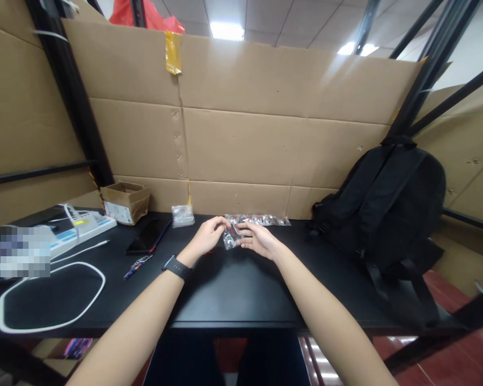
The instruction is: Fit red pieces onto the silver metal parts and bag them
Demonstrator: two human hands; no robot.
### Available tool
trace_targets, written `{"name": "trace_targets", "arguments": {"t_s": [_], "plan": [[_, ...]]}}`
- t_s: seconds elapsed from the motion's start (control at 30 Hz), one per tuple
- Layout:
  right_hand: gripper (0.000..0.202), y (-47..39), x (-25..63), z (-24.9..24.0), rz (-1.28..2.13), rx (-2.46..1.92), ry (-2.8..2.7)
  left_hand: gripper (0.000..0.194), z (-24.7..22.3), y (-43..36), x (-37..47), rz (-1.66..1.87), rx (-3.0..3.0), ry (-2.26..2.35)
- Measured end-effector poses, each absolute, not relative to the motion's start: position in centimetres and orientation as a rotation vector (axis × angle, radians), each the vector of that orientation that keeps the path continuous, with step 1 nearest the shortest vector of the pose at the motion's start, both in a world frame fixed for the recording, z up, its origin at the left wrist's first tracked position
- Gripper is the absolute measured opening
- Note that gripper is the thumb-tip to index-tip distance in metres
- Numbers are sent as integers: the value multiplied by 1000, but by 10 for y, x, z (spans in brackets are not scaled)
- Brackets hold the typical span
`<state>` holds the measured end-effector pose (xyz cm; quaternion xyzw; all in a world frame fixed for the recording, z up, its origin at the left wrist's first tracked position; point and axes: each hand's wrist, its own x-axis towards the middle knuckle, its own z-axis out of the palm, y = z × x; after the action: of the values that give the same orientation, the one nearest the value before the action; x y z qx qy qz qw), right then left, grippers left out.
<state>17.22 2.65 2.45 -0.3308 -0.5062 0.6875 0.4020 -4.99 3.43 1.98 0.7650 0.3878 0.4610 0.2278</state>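
Both bare forearms (330,305) come up from five and seven o'clock, nearest my view, with a dark watch (177,267) on the left wrist. They meet over the black desk (241,300) at twelve o'clock, where a small, clear, shiny packet (228,240) sits between the hands. On the left hand (204,238), I see the fingers curled inward, tips at the packet; I can't tell whether they pinch it. On the right hand (261,241), the fingers are parted and loosely bent, reaching to the packet's other side, not closed. Just behind, still at twelve, a row of clear packets (276,220) with red bits lies along the cardboard wall (241,155).

At eleven o'clock I have a clear plastic bag (182,215) and an open cardboard box (124,202); at ten, a dark phone (148,236), a keychain (137,266) and a white power strip (80,234). A looped white cable (103,279) lies at nine to ten, and a black backpack (390,198) leans at two
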Motion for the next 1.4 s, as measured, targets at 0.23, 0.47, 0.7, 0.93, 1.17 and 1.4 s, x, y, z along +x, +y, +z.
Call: {"name": "trace_targets", "arguments": {"t_s": [0.23, 0.47, 0.7, 0.93, 1.17, 1.4], "plan": [[37, 25, 169, 22, 1548, -937, -1451, 26, 27, 23, -47, 1223, 2271, 1081], [22, 36, 175, 16, 1250, -1106, -1445, 11, 24, 22, -48, 1239, 2342, 1149], [29, 38, 185, 26, 1335, -958, -1271, 14, 25, 23, -46, 1376, 2277, 1219], [35, 39, 179, 21, 1356, -929, -1116, 17, 21, 23, -44, 1340, 2327, 1232], [37, 39, 175, 21, 1273, -924, -1162, 20, 17, 25, -40, 1285, 2320, 1270], [34, 41, 176, 20, 1099, -900, -1221, 26, 19, 22, -32, 1292, 2184, 1147]]}}
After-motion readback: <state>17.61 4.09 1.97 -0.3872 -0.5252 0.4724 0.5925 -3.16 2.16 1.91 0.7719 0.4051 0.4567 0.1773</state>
